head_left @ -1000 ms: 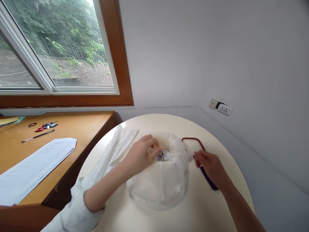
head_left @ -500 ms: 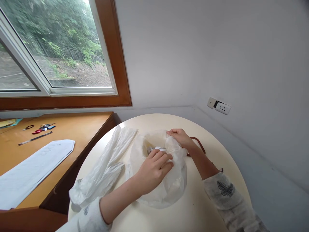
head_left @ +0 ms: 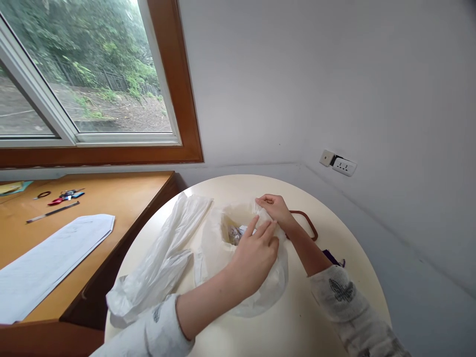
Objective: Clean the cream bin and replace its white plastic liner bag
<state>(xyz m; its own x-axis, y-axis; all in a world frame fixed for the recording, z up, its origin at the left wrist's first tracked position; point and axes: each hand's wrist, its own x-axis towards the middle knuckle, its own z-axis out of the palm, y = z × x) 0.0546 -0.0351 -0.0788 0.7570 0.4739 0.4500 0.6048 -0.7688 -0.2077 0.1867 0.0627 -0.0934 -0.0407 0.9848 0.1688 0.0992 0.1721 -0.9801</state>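
Observation:
A white plastic bag (head_left: 266, 292) stands upright on the round table, its mouth gathered into a ring-shaped opening. Inside lie crumpled pale scraps (head_left: 234, 234), too small to name. At the far right side of the mouth, my right hand (head_left: 275, 210) pinches the bag's edge between thumb and fingers. My left hand (head_left: 255, 258) reaches across the front of the bag. Its thumb and forefinger close on the plastic at the right side of the mouth, while the other fingers are raised and spread. The left hand and forearm hide part of the bag's front.
Another white plastic bag (head_left: 163, 258) lies flattened on the left of the round table (head_left: 308, 297). Beyond the right wrist are a brown loop handle (head_left: 308, 223) and a dark item (head_left: 330, 258). A wooden desk (head_left: 126, 193) holds papers (head_left: 55, 263), a pen (head_left: 52, 212) and keys (head_left: 67, 196).
My left hand has moved right and slightly up along the bag's mouth, uncovering more of the scraps inside. My right hand keeps its hold on the edge, shifted slightly.

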